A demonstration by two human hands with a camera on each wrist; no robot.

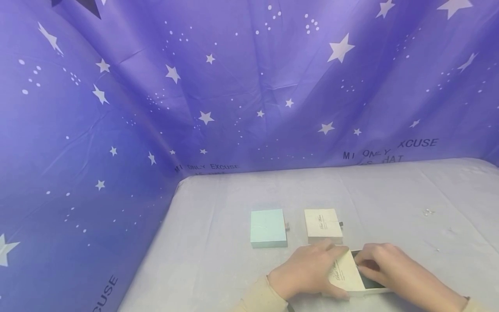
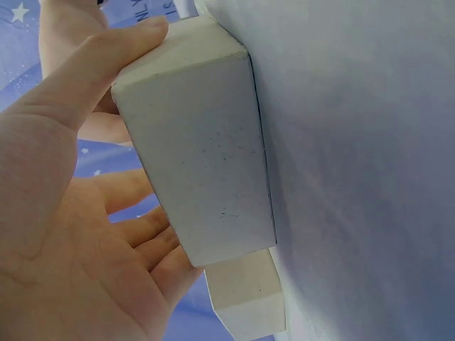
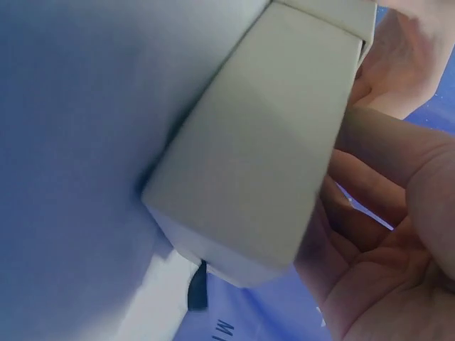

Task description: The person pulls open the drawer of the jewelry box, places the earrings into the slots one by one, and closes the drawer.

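A cream drawer box (image 1: 348, 274) with dark lettering on its lid lies on the pale cloth, its drawer pulled out to the right. My left hand (image 1: 306, 269) grips the outer sleeve, thumb on the near side and fingers across the far side; the left wrist view shows the thumb on the sleeve (image 2: 192, 156). Inside the drawer, over its dark lining (image 1: 373, 283), are the bent fingers of my right hand (image 1: 390, 265). Whether they pinch something small cannot be made out. In the right wrist view the drawer's side (image 3: 249, 149) hides the fingertips.
Behind the held box stands a second cream box (image 1: 322, 224) with a dark pull tab. To its left sits a mint-green box (image 1: 268, 228). Small shiny pieces (image 1: 428, 212) lie on the cloth at right. A purple star-patterned curtain (image 1: 249, 86) rises along the back and left.
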